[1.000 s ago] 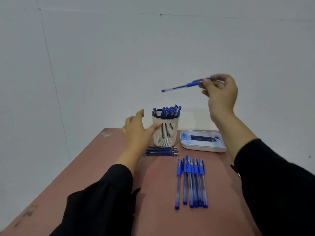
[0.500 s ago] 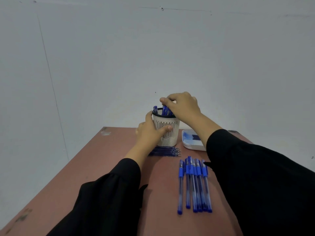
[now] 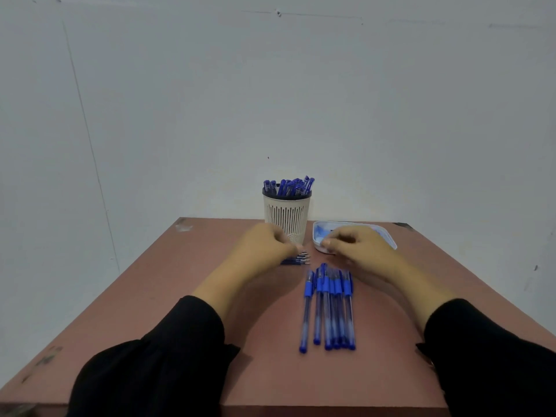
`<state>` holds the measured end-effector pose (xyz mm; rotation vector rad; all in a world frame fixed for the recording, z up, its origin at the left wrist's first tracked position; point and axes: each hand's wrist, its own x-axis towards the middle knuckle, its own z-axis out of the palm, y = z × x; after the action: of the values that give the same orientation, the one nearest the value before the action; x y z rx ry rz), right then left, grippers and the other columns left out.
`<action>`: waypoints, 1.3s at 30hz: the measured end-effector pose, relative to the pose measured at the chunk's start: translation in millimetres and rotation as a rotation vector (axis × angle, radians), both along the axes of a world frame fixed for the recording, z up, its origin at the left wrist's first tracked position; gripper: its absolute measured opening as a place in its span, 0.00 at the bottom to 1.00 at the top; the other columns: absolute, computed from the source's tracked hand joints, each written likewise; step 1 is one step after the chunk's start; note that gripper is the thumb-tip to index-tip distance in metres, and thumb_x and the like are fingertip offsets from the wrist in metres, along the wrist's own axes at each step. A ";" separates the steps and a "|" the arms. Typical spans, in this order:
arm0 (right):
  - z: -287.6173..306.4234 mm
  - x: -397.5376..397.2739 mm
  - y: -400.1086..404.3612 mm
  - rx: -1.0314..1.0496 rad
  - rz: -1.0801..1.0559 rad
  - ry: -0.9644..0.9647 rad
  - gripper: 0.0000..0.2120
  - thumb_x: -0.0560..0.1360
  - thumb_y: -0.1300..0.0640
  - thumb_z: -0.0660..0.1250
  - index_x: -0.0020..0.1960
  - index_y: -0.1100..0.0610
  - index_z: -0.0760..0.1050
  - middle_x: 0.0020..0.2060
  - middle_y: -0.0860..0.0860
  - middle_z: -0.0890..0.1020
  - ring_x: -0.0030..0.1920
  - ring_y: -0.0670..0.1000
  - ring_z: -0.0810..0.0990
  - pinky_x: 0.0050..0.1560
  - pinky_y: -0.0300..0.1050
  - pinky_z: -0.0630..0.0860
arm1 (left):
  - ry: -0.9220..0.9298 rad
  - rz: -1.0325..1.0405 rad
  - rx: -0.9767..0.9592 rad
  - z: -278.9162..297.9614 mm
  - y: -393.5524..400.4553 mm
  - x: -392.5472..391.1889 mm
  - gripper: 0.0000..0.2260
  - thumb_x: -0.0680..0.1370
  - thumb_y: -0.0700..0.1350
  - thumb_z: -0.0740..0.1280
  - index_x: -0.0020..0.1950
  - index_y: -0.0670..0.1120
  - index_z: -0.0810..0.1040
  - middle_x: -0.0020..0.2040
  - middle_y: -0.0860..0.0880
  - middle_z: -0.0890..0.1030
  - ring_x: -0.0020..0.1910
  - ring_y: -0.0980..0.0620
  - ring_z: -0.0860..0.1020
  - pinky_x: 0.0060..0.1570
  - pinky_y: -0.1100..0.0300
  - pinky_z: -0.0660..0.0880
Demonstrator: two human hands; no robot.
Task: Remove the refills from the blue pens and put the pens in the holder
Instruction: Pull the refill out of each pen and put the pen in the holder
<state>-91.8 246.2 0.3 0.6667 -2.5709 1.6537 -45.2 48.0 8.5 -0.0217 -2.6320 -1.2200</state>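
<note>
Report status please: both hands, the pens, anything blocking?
Left hand over the refills, right hand near the tray, neither holding a pen. Six pens wait on the table; holder part full. Nothing blocking.

No text, label, brand, number or sign can be read anywhere in this view. The blue pens [image 3: 329, 308] lying on the desk [image 3: 186, 284] and those standing in the holder [image 3: 287, 216] are too small and blurred for any print on their barrels to show, and the white tray [image 3: 388, 237] bears only blue smudges, no lettering
</note>
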 end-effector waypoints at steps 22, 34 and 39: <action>9.0 -6.7 15.8 -0.139 0.226 -0.317 0.07 0.71 0.57 0.69 0.46 0.61 0.81 0.33 0.49 0.81 0.36 0.47 0.75 0.49 0.44 0.73 | -0.225 -0.254 0.053 2.7 10.0 9.8 0.21 0.75 0.63 0.63 0.33 0.48 0.77 0.31 0.52 0.80 0.30 0.57 0.75 0.35 0.64 0.71; 20.7 9.1 -0.8 -0.090 0.113 0.052 0.04 0.74 0.61 0.71 0.48 0.58 0.82 0.39 0.49 0.84 0.37 0.38 0.80 0.37 0.29 0.73 | 0.065 -0.235 -0.162 4.2 8.2 6.5 0.07 0.80 0.45 0.61 0.50 0.45 0.77 0.39 0.50 0.80 0.35 0.53 0.77 0.38 0.55 0.75; 20.2 12.7 -2.0 0.076 0.076 0.164 0.06 0.72 0.59 0.74 0.44 0.48 0.84 0.40 0.47 0.85 0.42 0.42 0.82 0.44 0.32 0.77 | 0.272 -0.012 -0.594 -2.2 12.5 7.5 0.11 0.79 0.58 0.57 0.51 0.57 0.77 0.41 0.54 0.79 0.40 0.54 0.75 0.33 0.59 0.69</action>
<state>-79.2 244.2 20.5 0.8757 -2.5321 1.4588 -37.7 60.5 6.3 -0.2841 -2.6393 -0.3638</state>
